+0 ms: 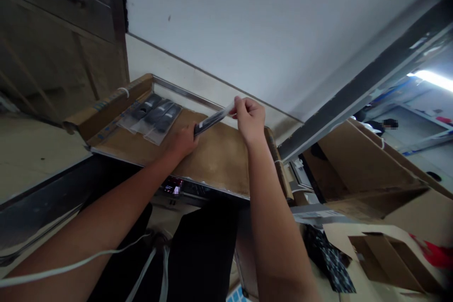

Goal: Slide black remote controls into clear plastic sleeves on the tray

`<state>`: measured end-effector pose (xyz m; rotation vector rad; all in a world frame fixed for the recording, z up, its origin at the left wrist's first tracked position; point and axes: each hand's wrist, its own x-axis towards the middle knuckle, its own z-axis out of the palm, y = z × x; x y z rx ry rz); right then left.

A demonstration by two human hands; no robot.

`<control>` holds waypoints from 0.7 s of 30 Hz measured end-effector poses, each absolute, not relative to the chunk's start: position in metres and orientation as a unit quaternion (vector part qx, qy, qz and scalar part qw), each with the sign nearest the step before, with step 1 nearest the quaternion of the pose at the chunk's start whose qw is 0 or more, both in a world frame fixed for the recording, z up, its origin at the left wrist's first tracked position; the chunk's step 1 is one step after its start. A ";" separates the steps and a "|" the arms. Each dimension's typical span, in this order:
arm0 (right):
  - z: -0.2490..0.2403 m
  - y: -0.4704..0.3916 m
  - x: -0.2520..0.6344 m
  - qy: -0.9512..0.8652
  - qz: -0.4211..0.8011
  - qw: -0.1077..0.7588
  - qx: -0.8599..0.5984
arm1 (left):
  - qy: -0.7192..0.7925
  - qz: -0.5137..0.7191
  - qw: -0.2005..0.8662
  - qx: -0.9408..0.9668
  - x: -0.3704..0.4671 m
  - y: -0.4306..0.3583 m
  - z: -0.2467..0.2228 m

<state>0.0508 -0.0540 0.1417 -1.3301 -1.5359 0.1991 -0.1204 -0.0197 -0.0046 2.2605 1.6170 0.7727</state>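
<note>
My left hand (186, 141) grips the dark lower end of a clear plastic bag (214, 119) with a flat black item inside, seen nearly edge-on. My right hand (250, 117) pinches the bag's clear upper end between thumb and fingers. The bag slants up to the right above a cardboard-lined tray (219, 160). Left of my left hand, several similar clear bags (155, 115) with black contents and small white labels lie overlapping on the cardboard. What exactly the black items are, I cannot tell.
A pale wall panel (219, 33) rises behind the tray. To the right stand a large open cardboard box (368, 165) and a smaller open box (396, 262). A patterned dark cloth or bag (329, 259) lies nearby. White cords (71, 264) hang across the lower left.
</note>
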 end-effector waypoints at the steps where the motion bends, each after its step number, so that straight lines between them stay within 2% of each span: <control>1: 0.141 -0.053 0.052 -0.634 0.088 0.531 -0.555 | 0.556 0.262 0.128 0.778 -0.121 -0.020 -0.004; 8: 0.143 -0.055 0.071 -0.536 0.107 0.646 -0.533 | 0.557 0.249 0.126 0.782 -0.120 -0.023 0.000; 15: 0.161 -0.078 0.131 -0.325 0.111 0.800 -0.492 | 0.586 0.239 0.094 0.768 -0.121 -0.021 0.002; 18: 0.149 -0.087 0.153 -0.232 0.169 0.819 -0.497 | 0.602 0.243 0.089 0.755 -0.120 -0.018 -0.002; 21: 0.117 -0.088 0.171 -0.192 0.218 0.789 -0.542 | 0.603 0.239 0.087 0.756 -0.119 -0.016 -0.005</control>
